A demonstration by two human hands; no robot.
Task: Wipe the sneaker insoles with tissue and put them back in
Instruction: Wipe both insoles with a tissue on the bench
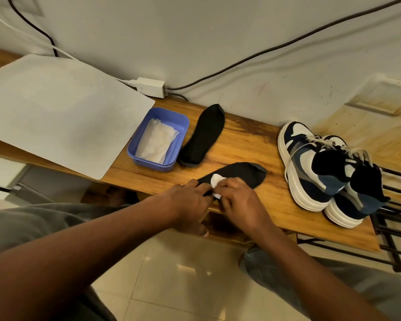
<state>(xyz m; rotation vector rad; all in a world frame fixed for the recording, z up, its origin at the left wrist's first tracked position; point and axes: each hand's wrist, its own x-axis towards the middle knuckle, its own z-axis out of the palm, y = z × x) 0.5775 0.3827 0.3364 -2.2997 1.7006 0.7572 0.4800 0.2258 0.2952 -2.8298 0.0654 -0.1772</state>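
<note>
So I'm sitting at this long wooden bench [241, 140] pushed up against the wall [218, 42], which fills most of the view. Biggest thing on it is a pale flat board [56, 112] over at 10 o'clock, lying flat with one corner hanging off the front edge. At 3 o'clock are my two sneakers [322, 167], navy, grey and white with chunky white soles, parked side by side and touching, heels toward me. A black metal rack [398, 218] sits just past them at the bench's right end.

Dead centre, near the front edge, is the insole I'm wiping [243, 176], black, lying across the bench with its far end pointing to 2 o'clock. My left hand [190, 202] has its fingers curled round the near end of it, gripping it. My right hand [239, 202] is pinching a small wad of white tissue [217, 181] and pressing it onto the insole right beside my left fingers.

The other insole [204, 135] lies at 12 o'clock from that, flat on the wood, apart from my hands. Touching its left side is a little blue plastic tub [178, 126] with folded tissues [156, 141] in it. Up at the wall there's a white adapter [151, 86] with cables [264, 54] running off
</note>
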